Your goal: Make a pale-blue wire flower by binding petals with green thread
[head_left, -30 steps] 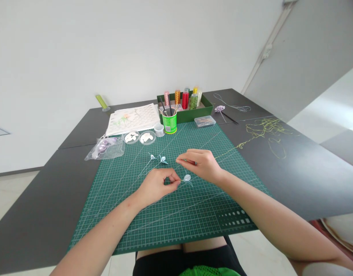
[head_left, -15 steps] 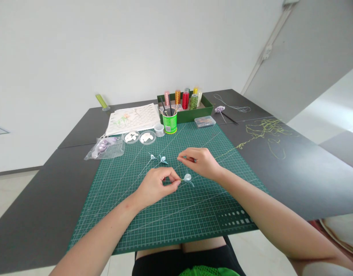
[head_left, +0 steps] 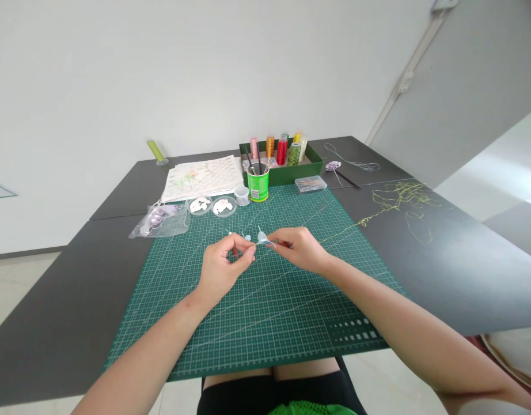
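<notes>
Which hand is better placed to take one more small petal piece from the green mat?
Probably the left hand: the loose petal pieces lie beside its fingertips, while the right hand sits farther away.

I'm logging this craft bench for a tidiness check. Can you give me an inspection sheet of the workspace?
Surface: green cutting mat on dark table.
Job's things: pale petal on wire, pinched between both hands.
Clutter: green cup of tools, thread spools in green box, two petal dishes, plastic bag, paper sheets.
Hands: left hand and right hand both pinching.
Cables: loose yellow-green thread.
Surroundings: white wall.
</notes>
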Demonstrator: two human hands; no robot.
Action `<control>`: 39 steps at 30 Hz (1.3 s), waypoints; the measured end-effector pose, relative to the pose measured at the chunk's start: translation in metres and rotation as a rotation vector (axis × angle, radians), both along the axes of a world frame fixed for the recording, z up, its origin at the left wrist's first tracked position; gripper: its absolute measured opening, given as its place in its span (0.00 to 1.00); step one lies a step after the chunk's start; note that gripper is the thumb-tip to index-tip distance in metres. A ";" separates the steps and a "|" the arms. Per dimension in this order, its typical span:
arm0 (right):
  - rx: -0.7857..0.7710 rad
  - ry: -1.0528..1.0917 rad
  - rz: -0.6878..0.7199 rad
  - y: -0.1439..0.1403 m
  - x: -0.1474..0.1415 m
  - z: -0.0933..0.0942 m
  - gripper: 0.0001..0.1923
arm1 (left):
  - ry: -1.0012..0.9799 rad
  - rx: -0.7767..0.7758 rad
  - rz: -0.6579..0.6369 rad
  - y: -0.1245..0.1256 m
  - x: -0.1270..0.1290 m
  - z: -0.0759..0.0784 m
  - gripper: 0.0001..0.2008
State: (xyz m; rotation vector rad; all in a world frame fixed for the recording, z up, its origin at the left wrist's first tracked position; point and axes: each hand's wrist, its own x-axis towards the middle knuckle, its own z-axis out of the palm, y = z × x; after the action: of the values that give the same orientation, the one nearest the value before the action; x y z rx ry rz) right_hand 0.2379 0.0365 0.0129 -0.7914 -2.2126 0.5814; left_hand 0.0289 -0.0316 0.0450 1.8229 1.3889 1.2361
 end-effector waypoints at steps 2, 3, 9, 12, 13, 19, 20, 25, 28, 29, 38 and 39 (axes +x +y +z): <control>-0.012 0.013 0.028 -0.003 -0.002 -0.001 0.10 | -0.045 0.005 0.048 0.002 -0.002 -0.002 0.06; -0.016 0.020 0.045 -0.004 -0.003 -0.001 0.10 | -0.065 0.004 0.071 0.004 -0.004 -0.003 0.06; 0.031 0.066 0.124 -0.014 -0.006 0.000 0.09 | -0.190 -0.044 0.145 0.013 -0.007 -0.010 0.08; 0.081 0.073 0.139 -0.016 -0.006 0.001 0.09 | -0.223 -0.069 0.154 0.016 -0.008 -0.011 0.08; 0.099 0.074 0.142 -0.017 -0.006 0.002 0.10 | -0.226 -0.074 0.154 0.017 -0.008 -0.011 0.09; 0.143 0.071 0.154 -0.020 -0.004 0.007 0.10 | -0.232 -0.119 0.146 0.022 -0.010 -0.015 0.09; 0.135 0.069 0.151 -0.021 -0.004 0.009 0.10 | -0.231 -0.126 0.143 0.023 -0.011 -0.015 0.09; 0.129 0.105 0.144 -0.025 -0.003 0.014 0.09 | -0.195 -0.159 0.124 0.025 -0.011 -0.017 0.10; 0.143 0.126 0.137 -0.026 -0.003 0.016 0.09 | -0.163 -0.193 0.097 0.025 -0.010 -0.016 0.10; 0.149 0.129 0.132 -0.027 -0.003 0.017 0.10 | -0.150 -0.205 0.085 0.025 -0.009 -0.016 0.10; 0.281 0.169 0.071 -0.028 0.001 0.026 0.10 | 0.020 -0.253 -0.040 0.020 0.000 -0.018 0.08; 0.296 0.173 0.063 -0.027 0.002 0.027 0.10 | 0.042 -0.258 -0.066 0.019 0.001 -0.018 0.08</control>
State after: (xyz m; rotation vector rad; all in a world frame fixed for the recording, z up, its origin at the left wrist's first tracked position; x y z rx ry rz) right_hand 0.2395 0.0093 0.0399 -0.4997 -2.1045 0.3268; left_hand 0.0301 -0.0125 0.0273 1.7088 1.4257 0.9421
